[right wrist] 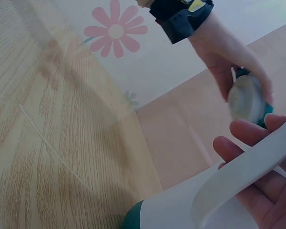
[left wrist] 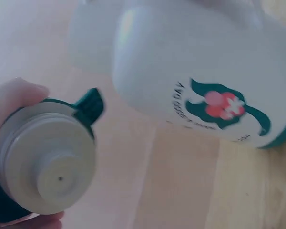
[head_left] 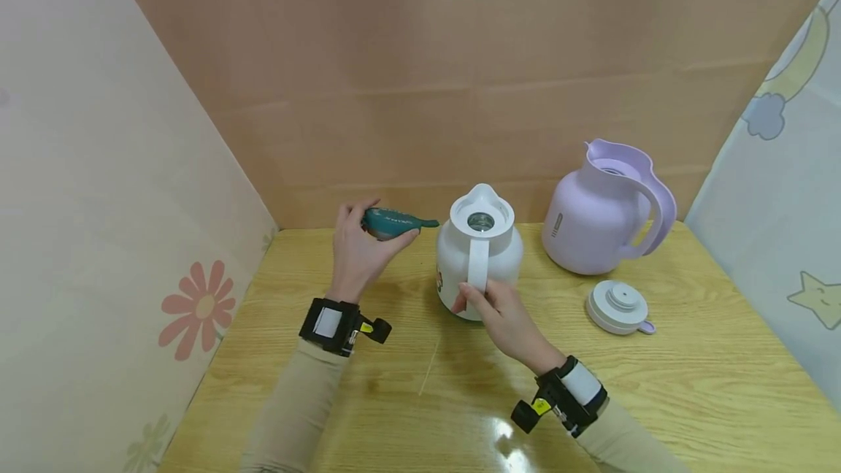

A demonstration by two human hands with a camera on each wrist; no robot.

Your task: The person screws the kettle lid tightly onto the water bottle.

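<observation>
Nearest the camera, the right hand (head_left: 502, 316) curls its fingers around the handle of the white jug (head_left: 479, 258), which stands upright on the wooden tabletop (head_left: 690, 385); the right wrist view shows the fingers (right wrist: 238, 143) wrapped behind that white handle strap. Just to the left, the left hand (head_left: 358, 254) grasps the teal lid (head_left: 390, 222) above the tabletop, beside the jug's mouth but apart from it; the left wrist view shows the lid's pale threaded underside (left wrist: 50, 164) facing the camera, with the jug's flower print (left wrist: 219, 105) close by. Judging from this, the white jug is already uncapped, its round opening bare, and the lid is off and in hand; whether it is about to be put down or screwed back cannot be told. Farther right, a white-and-lilac lid (head_left: 617, 306) lies on the tabletop, and behind it the lilac jug (head_left: 601, 210) stands open as well, untouched by either hand.
</observation>
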